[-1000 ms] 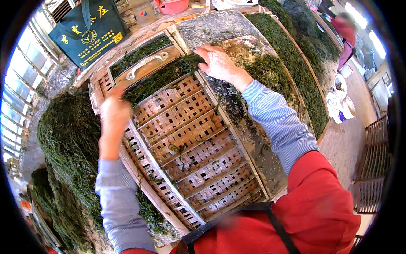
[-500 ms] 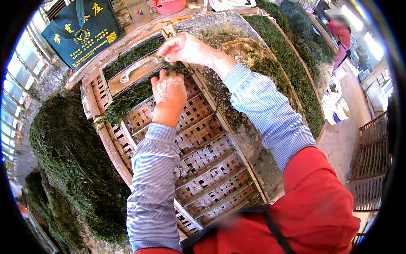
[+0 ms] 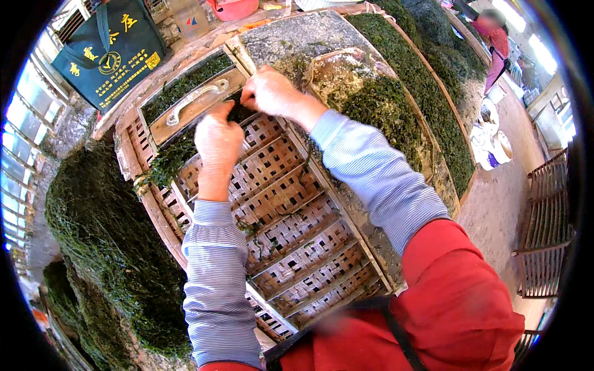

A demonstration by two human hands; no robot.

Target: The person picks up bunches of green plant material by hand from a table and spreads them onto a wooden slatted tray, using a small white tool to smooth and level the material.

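My left hand point(image 3: 218, 139) is closed, with dark green leaves point(image 3: 237, 111) showing beside its fingers. Just to its right, my right hand point(image 3: 272, 93) is also closed, its fingertips bent down at the same leaves. What lies inside the fingers is mostly hidden. Both hands are over the far end of a long wooden frame with cross slats point(image 3: 297, 182) on a woven slatted base. A wooden block with a pale handle point(image 3: 192, 106) sits left of my hands, pressed among leaves at the frame's far end. More leaves point(image 3: 170, 162) spill out near it.
Big heaps of dark green leaves point(image 3: 105, 229) stand at the left. On the right, a leaf-covered mound point(image 3: 383, 114) and a long bed of leaves point(image 3: 405, 68) lie. A dark green bag point(image 3: 111, 55) and a red basin point(image 3: 234, 7) sit beyond. Another person point(image 3: 492, 46) stands far right.
Both hands have come down and nearer, off the block's right end. My left fingers have curled from spread. My right hand has closed and turned downward. The view has shifted slightly.
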